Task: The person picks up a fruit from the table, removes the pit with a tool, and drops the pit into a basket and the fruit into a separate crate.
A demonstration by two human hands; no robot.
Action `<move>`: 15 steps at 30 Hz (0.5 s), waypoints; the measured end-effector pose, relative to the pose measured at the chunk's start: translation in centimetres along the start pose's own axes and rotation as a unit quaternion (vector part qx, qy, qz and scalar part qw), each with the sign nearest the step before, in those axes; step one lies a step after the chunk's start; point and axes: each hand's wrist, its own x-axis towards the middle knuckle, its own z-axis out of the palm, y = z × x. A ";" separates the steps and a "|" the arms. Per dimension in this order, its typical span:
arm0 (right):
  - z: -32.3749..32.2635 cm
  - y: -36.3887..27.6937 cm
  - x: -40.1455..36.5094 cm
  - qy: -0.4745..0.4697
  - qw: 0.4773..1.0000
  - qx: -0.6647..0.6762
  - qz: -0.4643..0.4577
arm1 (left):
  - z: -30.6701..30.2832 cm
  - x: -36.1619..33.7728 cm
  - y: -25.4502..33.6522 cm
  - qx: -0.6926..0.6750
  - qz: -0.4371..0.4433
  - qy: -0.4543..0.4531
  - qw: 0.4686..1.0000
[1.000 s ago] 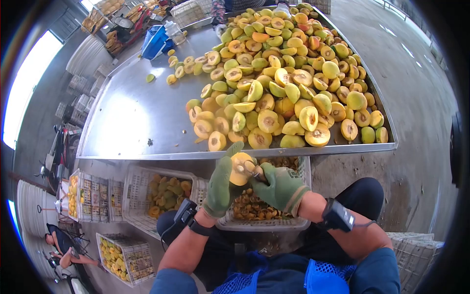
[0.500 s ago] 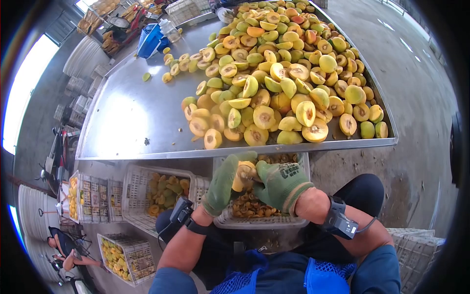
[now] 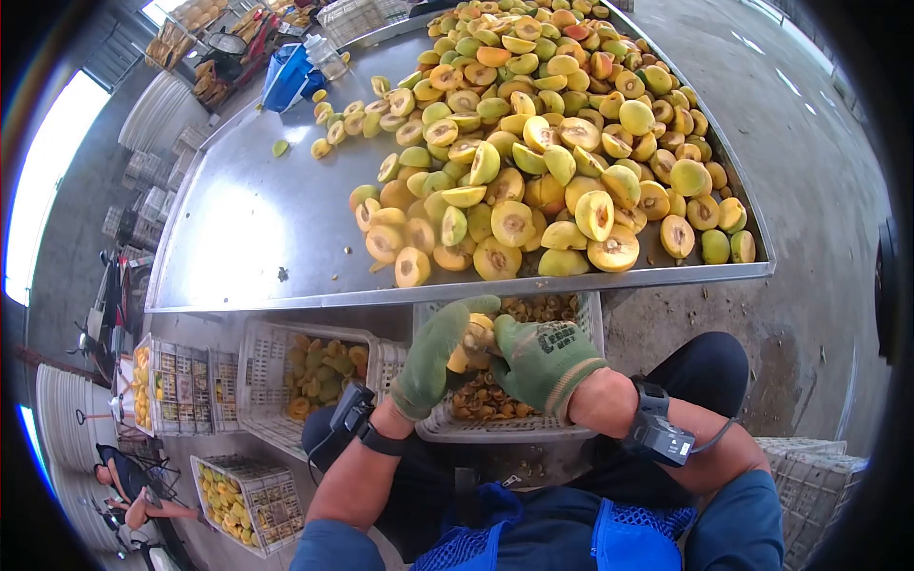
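Observation:
My left hand point(image 3: 437, 357), in a green glove, is closed around a yellow peach half point(image 3: 473, 341) with its cut side toward my right hand. The gloved right hand point(image 3: 541, 360) is closed right against the fruit; whatever its fingers grip is hidden. Both hands are above a white plastic crate point(image 3: 509, 432) holding small brownish-yellow pieces, perhaps pits. Just beyond them lies a large pile of green-yellow peach halves point(image 3: 514, 226), many with the pit side showing, on a metal table point(image 3: 219, 249).
The table's raised metal rim point(image 3: 457, 295) runs just past my hands. To the left stand a crate of peach halves point(image 3: 319, 373) and another full crate point(image 3: 228, 504). A blue container point(image 3: 288, 81) and a clear bottle point(image 3: 326, 57) stand at the far left. A person point(image 3: 138, 490) sits at the left.
The peach half has turned slightly between my hands, and the right hand has shifted a little to the left against it. The pile looks the same.

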 end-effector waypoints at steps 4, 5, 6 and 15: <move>-0.2 -0.2 0.4 -0.061 0.998 0.008 0.030 | 0.4 -0.3 0.6 0.056 0.016 0.010 0.998; -0.1 -0.1 0.5 -0.069 0.997 0.013 0.034 | 0.6 -0.3 1.0 0.069 0.021 0.013 0.997; 0.1 -0.1 0.4 -0.072 0.996 0.021 0.039 | 0.6 -0.3 0.9 0.072 0.010 0.026 0.997; 0.4 -0.2 -0.2 -0.093 0.993 0.060 0.049 | 1.9 -0.6 1.1 0.122 -0.008 0.096 0.988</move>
